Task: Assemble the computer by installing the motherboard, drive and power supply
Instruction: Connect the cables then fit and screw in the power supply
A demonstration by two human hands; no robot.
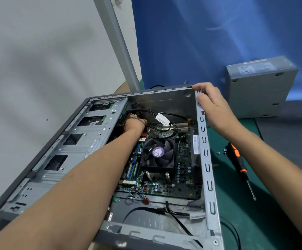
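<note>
My left hand (135, 123) is deep in the grey metal computer case (203, 159), by black wires; I cannot tell its grip. My right hand (207, 100) grips the case corner. The green motherboard (184, 159) sits inside. The grey box power supply (260, 87) waits behind on the surface. I could yank a wire loose.

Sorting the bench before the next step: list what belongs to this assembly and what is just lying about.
Belongs to the job:
computer case
motherboard
power supply
screwdriver
loose screws

Lying about:
blue backdrop
green mat
</note>
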